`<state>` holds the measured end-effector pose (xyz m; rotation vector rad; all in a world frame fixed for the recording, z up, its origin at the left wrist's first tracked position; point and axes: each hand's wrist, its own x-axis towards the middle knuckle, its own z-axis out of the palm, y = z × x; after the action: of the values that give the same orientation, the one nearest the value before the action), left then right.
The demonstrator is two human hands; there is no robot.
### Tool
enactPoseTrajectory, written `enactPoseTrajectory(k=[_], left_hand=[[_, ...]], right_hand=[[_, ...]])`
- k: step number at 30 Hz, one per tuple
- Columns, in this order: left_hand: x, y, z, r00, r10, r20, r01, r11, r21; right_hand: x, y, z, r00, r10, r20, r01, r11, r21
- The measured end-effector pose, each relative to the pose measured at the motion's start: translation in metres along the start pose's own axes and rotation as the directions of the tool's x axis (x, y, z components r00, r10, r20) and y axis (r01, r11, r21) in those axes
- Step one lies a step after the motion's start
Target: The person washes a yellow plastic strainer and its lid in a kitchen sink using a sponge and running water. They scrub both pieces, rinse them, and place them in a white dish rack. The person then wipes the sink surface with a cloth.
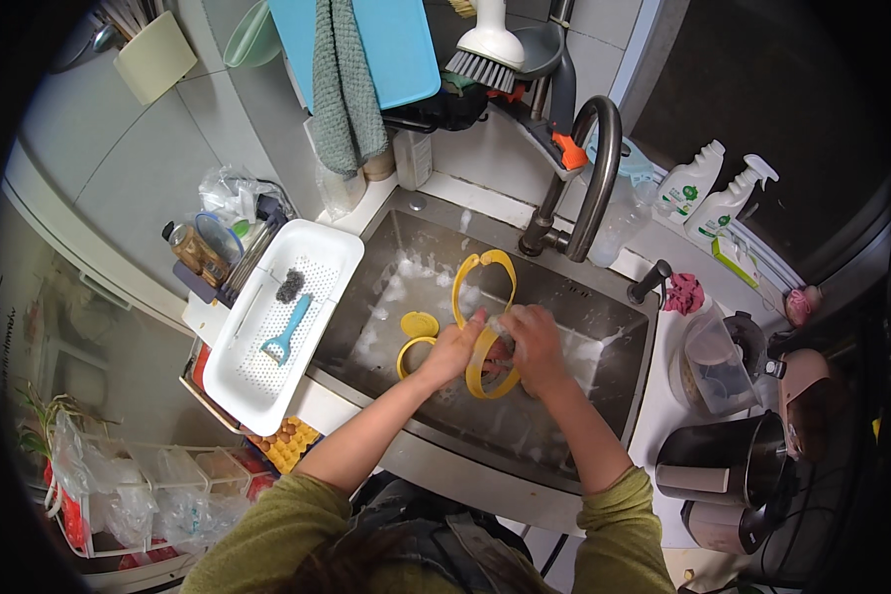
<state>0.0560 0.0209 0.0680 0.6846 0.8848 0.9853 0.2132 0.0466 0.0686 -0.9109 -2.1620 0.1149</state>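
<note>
Over the soapy stainless-steel sink [386,286], my left hand [453,349] and my right hand [538,345] grip a yellow plastic piece made of two joined loops [482,367]. The upper loop stands out beyond my fingers, and the lower loop hangs between my hands. Something held by my right hand at the lower loop is partly hidden; I cannot tell what it is. Left of my hands, a round yellow disc [419,324] and a yellow ring [407,355] lie in the sink, the ring partly behind my left hand.
A white perforated tray [341,249] holds a blue peeler [293,327] and a steel wool scourer [290,286] at the left. The dark faucet [601,178] arches behind the sink. Spray bottles [728,197], a pink cloth [684,294] and a black pot [720,457] stand or lie at the right.
</note>
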Motion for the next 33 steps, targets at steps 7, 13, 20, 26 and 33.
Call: enactPoseTrajectory(k=[7, 13, 20, 26, 33], left_hand=[[0.004, -0.007, -0.009, 0.996, 0.089, -0.022, -0.083, 0.980, 0.182], [0.006, -0.007, -0.006, 0.995, 0.028, -0.098, -0.004, 0.972, 0.234], [0.013, 0.011, 0.001, 0.987, -0.098, -0.130, 0.114, 0.985, 0.127], [0.022, 0.006, -0.009, 0.980, -0.179, -0.089, 0.173, 0.983, -0.062], [0.025, 0.004, -0.006, 0.979, -0.152, -0.138, 0.159, 0.986, 0.043]], right_hand=[[-0.009, -0.004, 0.009, 0.999, 0.040, 0.012, -0.040, 0.998, -0.048], [-0.017, -0.027, 0.009, 0.932, -0.360, 0.047, 0.357, 0.933, 0.052], [-0.008, -0.019, 0.006, 0.991, -0.132, -0.031, 0.130, 0.990, -0.059], [-0.022, -0.031, 0.011, 0.909, -0.363, 0.207, 0.367, 0.930, 0.023], [-0.017, -0.019, 0.012, 0.946, -0.320, 0.046, 0.323, 0.941, -0.099]])
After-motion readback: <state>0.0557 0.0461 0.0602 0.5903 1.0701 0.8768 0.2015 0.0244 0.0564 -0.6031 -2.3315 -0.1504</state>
